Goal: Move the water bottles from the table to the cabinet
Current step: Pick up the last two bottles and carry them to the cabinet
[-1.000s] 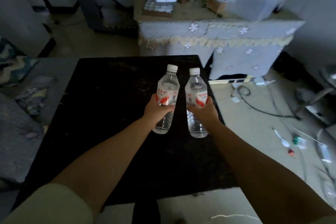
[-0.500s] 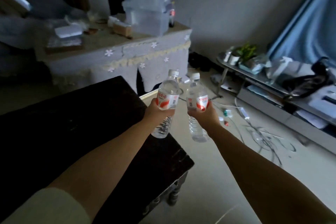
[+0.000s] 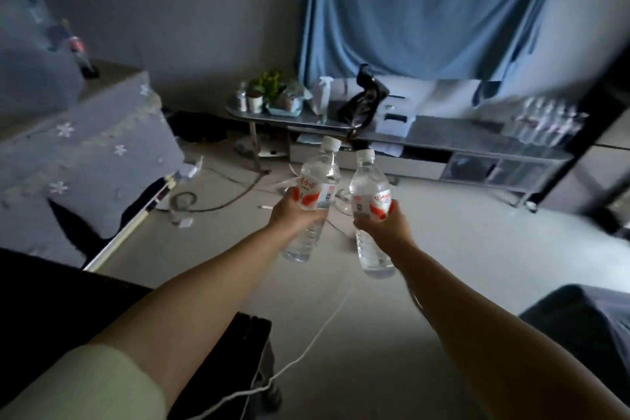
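Left hand: wrapped around the left bottle; label writing unreadable.
Right hand: wrapped around the right bottle; red lettering partly hidden.
Far-right bottles: blurred.

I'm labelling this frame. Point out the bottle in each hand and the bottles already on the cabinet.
left-hand bottle (image 3: pixel 318 171): head view, clear shoulder.
right-hand bottle (image 3: pixel 369 181): head view, clear shoulder.
cabinet bottles (image 3: pixel 545 124): head view, cluster's middle.
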Tool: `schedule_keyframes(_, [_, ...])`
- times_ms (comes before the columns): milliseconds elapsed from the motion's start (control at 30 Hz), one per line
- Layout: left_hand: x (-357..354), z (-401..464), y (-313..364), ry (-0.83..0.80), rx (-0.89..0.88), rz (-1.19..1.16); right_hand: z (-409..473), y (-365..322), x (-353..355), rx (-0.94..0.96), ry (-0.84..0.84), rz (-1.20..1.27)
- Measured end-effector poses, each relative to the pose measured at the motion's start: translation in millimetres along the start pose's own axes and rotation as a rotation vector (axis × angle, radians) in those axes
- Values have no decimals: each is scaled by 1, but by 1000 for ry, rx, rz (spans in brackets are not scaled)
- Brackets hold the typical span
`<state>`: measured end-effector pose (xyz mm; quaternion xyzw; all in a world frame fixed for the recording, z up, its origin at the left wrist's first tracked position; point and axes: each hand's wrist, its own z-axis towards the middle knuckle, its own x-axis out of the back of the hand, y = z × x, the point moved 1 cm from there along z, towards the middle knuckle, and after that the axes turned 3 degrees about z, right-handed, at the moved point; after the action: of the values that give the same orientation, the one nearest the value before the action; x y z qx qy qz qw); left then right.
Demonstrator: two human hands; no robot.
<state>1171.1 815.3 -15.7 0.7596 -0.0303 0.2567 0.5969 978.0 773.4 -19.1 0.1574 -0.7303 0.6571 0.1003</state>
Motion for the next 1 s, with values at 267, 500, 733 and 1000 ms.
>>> schedule_keyframes(267, [-149,32,73,-305,-127,33,30,48,146,-52,254,89])
schedule_keyframes(500, [-269,50,131,-405,-176,34,56,81,275,-71,424,83])
schedule_keyframes(733, [-359,59,180,-534,-206,30,77,110,360,-121,545,87])
schedule_keyframes(1000, [-443,93,214,-636,-214,83,123,144,415,-160,590,123])
